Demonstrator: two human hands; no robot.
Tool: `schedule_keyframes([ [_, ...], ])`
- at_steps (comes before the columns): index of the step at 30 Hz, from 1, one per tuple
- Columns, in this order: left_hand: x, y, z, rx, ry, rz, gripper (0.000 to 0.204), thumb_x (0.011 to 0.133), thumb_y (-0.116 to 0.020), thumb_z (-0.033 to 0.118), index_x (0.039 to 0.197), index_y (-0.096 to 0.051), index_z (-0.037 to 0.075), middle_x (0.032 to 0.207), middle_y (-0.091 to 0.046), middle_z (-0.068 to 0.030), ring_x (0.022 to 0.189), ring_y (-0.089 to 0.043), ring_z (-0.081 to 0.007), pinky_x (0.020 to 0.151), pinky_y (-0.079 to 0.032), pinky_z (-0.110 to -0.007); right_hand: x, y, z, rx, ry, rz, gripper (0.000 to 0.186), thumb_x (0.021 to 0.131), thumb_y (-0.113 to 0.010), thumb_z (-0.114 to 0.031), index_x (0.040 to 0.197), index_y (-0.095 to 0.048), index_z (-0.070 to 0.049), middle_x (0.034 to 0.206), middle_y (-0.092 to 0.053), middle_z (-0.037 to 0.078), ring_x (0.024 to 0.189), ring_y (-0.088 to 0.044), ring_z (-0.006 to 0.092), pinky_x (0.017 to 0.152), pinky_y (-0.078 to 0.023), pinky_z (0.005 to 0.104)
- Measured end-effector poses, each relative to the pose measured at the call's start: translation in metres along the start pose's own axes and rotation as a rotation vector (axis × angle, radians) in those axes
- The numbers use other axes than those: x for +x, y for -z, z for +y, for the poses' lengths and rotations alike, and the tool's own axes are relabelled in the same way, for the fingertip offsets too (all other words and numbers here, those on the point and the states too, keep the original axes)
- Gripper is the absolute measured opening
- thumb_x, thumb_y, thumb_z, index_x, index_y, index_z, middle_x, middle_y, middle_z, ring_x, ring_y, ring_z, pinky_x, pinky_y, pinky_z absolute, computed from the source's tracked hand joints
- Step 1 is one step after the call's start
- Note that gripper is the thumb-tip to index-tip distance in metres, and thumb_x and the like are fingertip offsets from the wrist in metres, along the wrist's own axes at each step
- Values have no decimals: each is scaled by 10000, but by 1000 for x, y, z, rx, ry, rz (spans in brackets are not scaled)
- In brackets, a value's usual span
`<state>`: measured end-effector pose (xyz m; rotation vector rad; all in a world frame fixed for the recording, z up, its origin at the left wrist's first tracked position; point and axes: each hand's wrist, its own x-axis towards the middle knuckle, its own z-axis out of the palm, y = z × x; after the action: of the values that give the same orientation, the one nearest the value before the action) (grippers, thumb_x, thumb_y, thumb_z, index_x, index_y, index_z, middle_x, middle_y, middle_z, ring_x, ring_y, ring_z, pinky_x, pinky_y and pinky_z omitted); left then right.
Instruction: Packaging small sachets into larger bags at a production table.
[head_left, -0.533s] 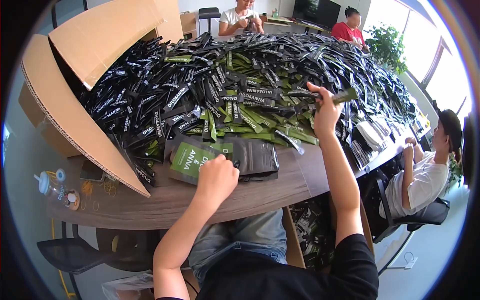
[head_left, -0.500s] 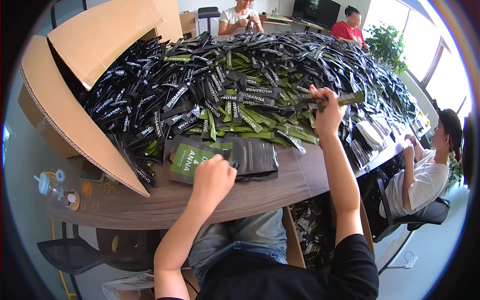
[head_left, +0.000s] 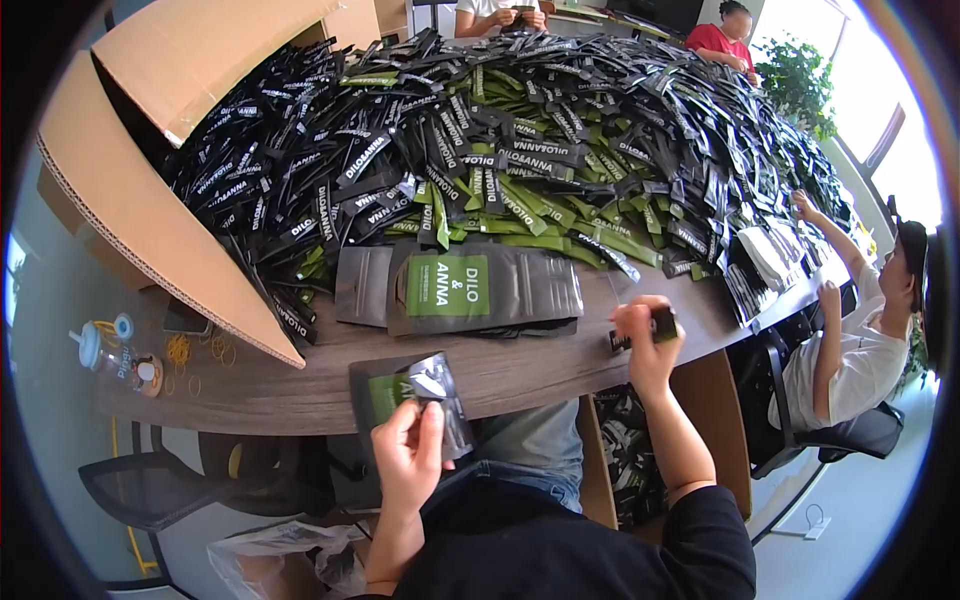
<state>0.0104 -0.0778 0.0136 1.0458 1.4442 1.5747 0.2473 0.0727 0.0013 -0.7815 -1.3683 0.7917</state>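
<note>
My left hand (head_left: 408,448) is closed on a dark stand-up pouch (head_left: 372,385) with a green label, which it holds over the table's near edge. My right hand (head_left: 650,345) is wrapped round a small bunch of stick sachets (head_left: 664,322), dark at the ends that show; how many is hidden by the fingers. Between the hands and the heap lies a stack of flat dark pouches (head_left: 545,288), the top one with a green label. Behind it, black and green stick sachets (head_left: 530,150) rise in a large heap.
A cardboard box (head_left: 190,265) stands tilted at left, its flaps over the table. Beside it are a bottle (head_left: 92,348) and rubber bands (head_left: 180,350). A carton of sachets (head_left: 628,455) sits below the table. A co-worker (head_left: 835,350) sits at right; two more are behind the heap.
My left hand has drawn a pouch off the stack, toward me. My right hand has come down from the heap to the table's near side, still holding sachets. The view has tilted lower.
</note>
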Motion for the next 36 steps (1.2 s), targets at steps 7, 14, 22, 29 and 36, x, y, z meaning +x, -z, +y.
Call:
schedule_keyframes([
  [7,-13,-10,-1,-97,7,-35,264,875,-621,79,647,-520,-8,590,-490,71,529,-385,25,449,-283,-170,-56,-16,-49,-105,-358,-496,175,859,-599,-76,720,-535,9,616,-563,72,581,-513,87,548,-418,249],
  [14,-12,-17,-1,415,-254,-54,285,750,-740,82,623,-497,7,534,-516,-84,430,-484,-136,431,-383,-259,-59,-84,-71,-183,-219,-604,342,728,-762,-187,902,-554,21,718,-587,89,665,-519,105,635,-456,270],
  [22,-10,-9,-7,201,-159,-284,397,709,-786,180,570,-459,4,525,-474,-74,424,-447,-205,422,-360,-288,-41,-54,-57,88,-724,-990,300,790,-606,-65,1065,-585,52,781,-633,78,721,-591,107,661,-481,272],
  [29,-11,-9,-7,436,-459,-217,234,653,-705,4,651,-471,9,624,-504,-88,516,-538,-260,469,-424,-345,-40,-69,-67,-280,-142,-951,406,689,-647,-10,1082,-549,10,982,-583,199,906,-582,389,770,-482,370],
  [36,-17,-9,11,635,-691,350,299,587,-738,17,644,-450,72,821,-475,-112,715,-502,-265,597,-415,-365,-49,-75,-74,-337,-149,-614,253,622,-662,21,852,-566,-19,742,-610,116,688,-622,287,643,-479,322],
])
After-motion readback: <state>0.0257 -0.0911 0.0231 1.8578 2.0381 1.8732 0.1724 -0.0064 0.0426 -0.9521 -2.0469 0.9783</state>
